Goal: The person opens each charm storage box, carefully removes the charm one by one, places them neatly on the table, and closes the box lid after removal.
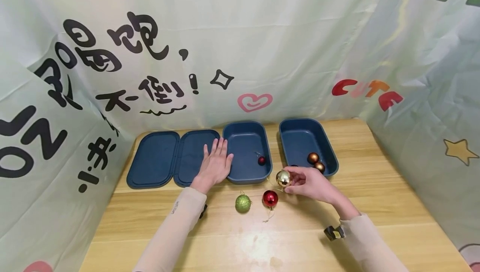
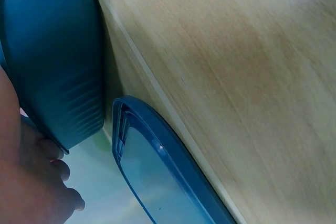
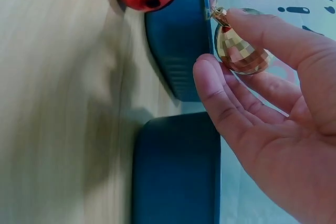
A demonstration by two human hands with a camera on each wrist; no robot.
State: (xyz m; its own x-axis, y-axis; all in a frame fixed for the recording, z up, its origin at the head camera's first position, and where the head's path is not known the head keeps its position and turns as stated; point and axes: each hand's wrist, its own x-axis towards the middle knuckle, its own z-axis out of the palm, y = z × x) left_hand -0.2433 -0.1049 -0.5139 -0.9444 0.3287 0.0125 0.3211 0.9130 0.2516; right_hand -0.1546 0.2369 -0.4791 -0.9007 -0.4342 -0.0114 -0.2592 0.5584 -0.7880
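My right hand pinches a shiny gold Christmas bauble between thumb and fingers, above the table near the front of the two blue boxes. In the right wrist view, the bauble's faceted surface and hanging cap show between the fingertips. My left hand has its fingers stretched out at the left rim of the middle blue box, partly over a blue lid. One small dark red bauble lies in that box. A green glitter bauble and a red bauble lie on the table in front.
The right blue box holds two copper baubles; something dark in it is mostly hidden behind my right hand. Another blue lid lies at the far left. A printed cloth stands behind the wooden table and along its sides.
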